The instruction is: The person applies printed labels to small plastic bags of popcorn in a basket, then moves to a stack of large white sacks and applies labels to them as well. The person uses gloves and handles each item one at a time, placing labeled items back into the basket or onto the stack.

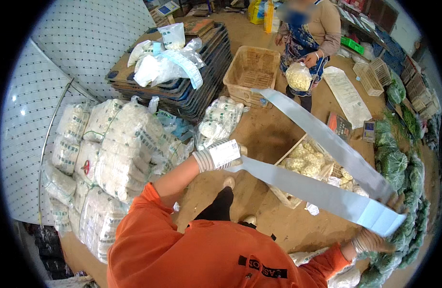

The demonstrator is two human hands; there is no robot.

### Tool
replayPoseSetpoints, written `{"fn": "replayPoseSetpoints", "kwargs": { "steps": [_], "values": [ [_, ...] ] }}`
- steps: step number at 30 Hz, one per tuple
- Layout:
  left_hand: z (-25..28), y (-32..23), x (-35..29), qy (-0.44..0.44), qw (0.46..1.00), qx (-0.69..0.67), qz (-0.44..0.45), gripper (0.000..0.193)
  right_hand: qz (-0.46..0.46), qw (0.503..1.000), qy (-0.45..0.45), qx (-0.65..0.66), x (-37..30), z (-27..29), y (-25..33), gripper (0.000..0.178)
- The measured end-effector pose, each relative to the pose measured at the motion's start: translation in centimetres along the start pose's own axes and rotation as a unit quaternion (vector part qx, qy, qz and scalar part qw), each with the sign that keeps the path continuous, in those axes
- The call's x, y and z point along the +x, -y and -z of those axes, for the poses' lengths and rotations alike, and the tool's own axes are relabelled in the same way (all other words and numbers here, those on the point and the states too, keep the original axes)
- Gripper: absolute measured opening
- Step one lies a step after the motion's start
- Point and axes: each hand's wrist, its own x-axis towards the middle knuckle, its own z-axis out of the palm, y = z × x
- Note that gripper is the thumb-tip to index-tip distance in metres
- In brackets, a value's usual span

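My left hand [205,160], in a striped glove, is closed on one end of a long pale label strip [298,185]. A white printed label [225,153] lies over the back of that hand. From there the strip runs right, and a second grey length [322,134] arcs back up toward a yellowish crate. Its light blue part hangs just above my right hand [369,241], also gloved. That hand is smeared by motion and partly behind the strip, so I cannot make out its grip.
Bagged white goods [120,129] are piled at left. Beyond stand stacked dark pallets [216,57] with bags on top and a yellowish crate [230,72]. Another crate [282,197] of pale bagged goods is ahead. Green bundles [394,165] line the right. A person [326,29] holds a bag.
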Motion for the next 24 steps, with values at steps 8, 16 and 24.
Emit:
{"fn": "replayPoseSetpoints", "kwargs": {
  "steps": [8,16,24],
  "values": [
    [-0.8,-4.2,-1.6,0.018,0.999,0.038,0.0,0.036,0.076,0.992,0.022,-0.098,0.7,13.5,13.5,0.09],
    [2.4,-0.2,-8.0,0.188,0.935,0.29,0.076,0.043,0.098,0.957,-0.128,-0.242,-0.8,20.2,21.8,0.076],
    [6.6,10.4,-23.5,0.311,0.732,0.435,0.421,0.048,-0.18,0.948,-0.135,-0.225,-3.6,22.7,9.4,0.05]
  ]
}}
